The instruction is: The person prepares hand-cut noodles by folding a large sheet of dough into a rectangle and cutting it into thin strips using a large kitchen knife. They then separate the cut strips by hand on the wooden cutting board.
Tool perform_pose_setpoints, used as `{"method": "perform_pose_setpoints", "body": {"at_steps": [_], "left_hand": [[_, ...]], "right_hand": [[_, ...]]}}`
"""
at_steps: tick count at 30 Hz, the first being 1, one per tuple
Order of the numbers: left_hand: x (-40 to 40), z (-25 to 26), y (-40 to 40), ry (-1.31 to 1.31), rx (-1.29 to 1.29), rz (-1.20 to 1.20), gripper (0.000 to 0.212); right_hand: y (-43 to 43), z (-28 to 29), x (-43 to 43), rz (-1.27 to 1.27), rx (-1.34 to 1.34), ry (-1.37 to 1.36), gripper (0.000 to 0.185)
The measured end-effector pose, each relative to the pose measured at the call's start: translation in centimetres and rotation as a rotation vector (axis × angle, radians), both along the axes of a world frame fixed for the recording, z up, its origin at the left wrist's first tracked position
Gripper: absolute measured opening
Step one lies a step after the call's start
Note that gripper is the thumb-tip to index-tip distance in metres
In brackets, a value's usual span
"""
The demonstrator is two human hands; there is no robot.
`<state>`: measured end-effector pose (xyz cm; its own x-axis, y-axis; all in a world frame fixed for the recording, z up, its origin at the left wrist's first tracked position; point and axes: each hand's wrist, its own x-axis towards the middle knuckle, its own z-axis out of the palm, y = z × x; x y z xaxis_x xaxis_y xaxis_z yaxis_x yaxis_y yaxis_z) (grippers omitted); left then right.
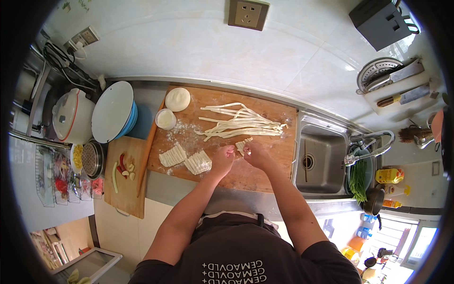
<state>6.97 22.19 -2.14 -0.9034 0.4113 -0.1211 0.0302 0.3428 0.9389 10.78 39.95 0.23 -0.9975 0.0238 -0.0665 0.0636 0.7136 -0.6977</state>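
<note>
My left hand [223, 161] is curled, fingertips together, above the floured wooden board [262, 177]; whether it pinches anything is too small to tell. Just right of it, my right hand [258, 155] has its fingertips on a small piece of dough, at the near end of a short row of cut dough strips [243, 145]. Two blocks of strips laid side by side, the left block [172, 155] and the right block [198, 162], lie left of my hands. Beyond my hands spreads a loose bundle of long dough strips [244, 124].
A round of dough [177, 99], a cup of white contents [165, 119] and a rolling pin [143, 165] line the board's left side. Further left, a smaller board [124, 202] bears chillies and garlic. At right is a sink [321, 156] with a faucet [372, 136] and greens [357, 179].
</note>
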Motion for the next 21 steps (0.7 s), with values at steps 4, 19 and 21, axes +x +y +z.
{"method": "perform_pose_setpoints", "body": {"at_steps": [4,19,21], "left_hand": [[-0.5,0.3,-0.7,-0.061,0.046,-0.05,0.038],[-2.8,7.6,-0.7,-0.5,0.406,-0.444,0.035],[-2.7,6.5,-1.5,-0.501,0.375,-0.422,0.034]], "right_hand": [[0.0,4.2,-0.6,-0.052,-0.099,0.006,0.019],[0.7,14.2,-3.1,-0.236,-0.832,0.078,0.019],[1.3,13.4,-2.6,-0.346,-1.054,0.101,0.018]]}}
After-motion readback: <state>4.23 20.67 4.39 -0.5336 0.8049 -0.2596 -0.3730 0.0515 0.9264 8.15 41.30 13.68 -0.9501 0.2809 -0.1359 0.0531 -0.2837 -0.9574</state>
